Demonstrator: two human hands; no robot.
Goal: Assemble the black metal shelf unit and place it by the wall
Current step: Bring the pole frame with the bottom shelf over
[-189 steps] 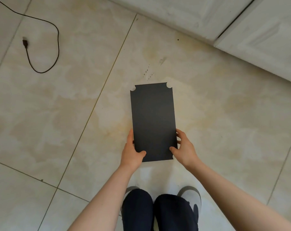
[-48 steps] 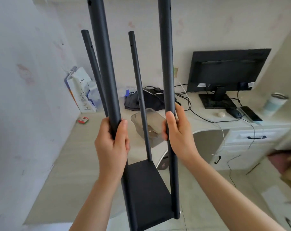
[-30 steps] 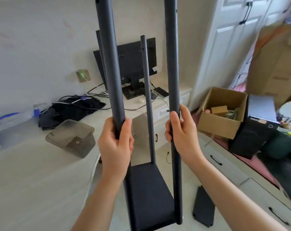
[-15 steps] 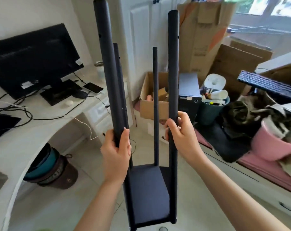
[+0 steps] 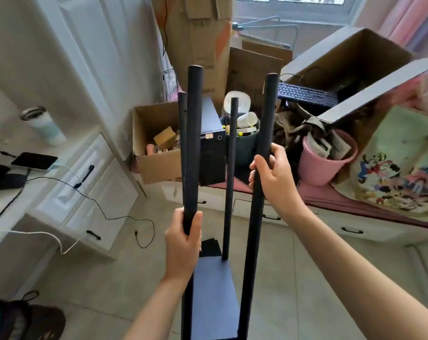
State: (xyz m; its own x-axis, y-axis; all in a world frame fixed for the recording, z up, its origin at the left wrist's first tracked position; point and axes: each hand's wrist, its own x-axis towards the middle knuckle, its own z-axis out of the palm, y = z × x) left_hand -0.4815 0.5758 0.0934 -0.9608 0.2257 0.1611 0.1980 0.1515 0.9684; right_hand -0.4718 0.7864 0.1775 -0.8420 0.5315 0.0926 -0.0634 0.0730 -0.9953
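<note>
- I see the shelf unit (image 5: pixel 214 298) upright at the center of the frame, with 4 black poles rising from 1 dark panel at the bottom.
- My left hand (image 5: pixel 183 244) is wrapped around the near left pole (image 5: pixel 194 143), low down.
- My right hand (image 5: pixel 274 175) is curled around the near right pole (image 5: pixel 262 143), higher up.
- A cardboard box (image 5: pixel 156 143) and a pink bucket (image 5: pixel 323 165) sit behind the poles.

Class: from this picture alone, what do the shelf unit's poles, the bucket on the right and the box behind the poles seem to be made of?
Poles: probably metal tube, matt black coat; straight, thin, no shine.
Pink bucket: likely plastic; smooth, one even colour, rolled rim.
Open box: corrugated cardboard; dull brown, folded flaps.
</note>
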